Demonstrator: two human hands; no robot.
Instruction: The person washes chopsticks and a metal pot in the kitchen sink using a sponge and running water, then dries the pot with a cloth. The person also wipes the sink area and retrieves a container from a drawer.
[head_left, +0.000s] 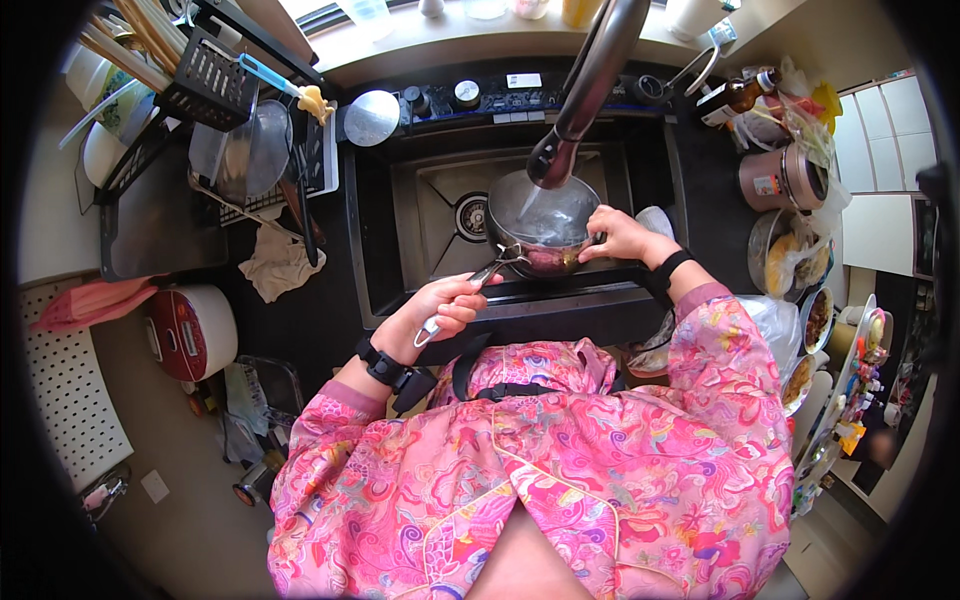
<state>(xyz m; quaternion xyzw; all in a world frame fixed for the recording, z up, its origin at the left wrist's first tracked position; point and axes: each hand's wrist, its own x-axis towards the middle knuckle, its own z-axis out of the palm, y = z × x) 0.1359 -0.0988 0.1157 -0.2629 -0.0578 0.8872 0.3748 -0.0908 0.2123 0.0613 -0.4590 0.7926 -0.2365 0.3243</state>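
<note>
A shiny metal pot (553, 262) is held over the sink (439, 255), below the dark pull-down faucet (553, 154). A stream of water (529, 201) falls from the faucet into the pot, and clear water shows inside. My left hand (450, 306) is closed around the pot's long metal handle (491, 268), which ends in a hanging loop. On the opposite side, my right hand (616, 234) grips the pot's short dark side handle (598, 238). The pot's shiny front wall reflects pink. Whether its base touches the sink is hidden.
A round drain strainer (472, 216) lies left of the pot. Dish racks with a black utensil holder (210, 82) and a crumpled cloth (281, 262) stand on the left, near a red-and-white rice cooker (191, 332). A pink lidded canister (780, 178) and a dark bottle (739, 96) are at right.
</note>
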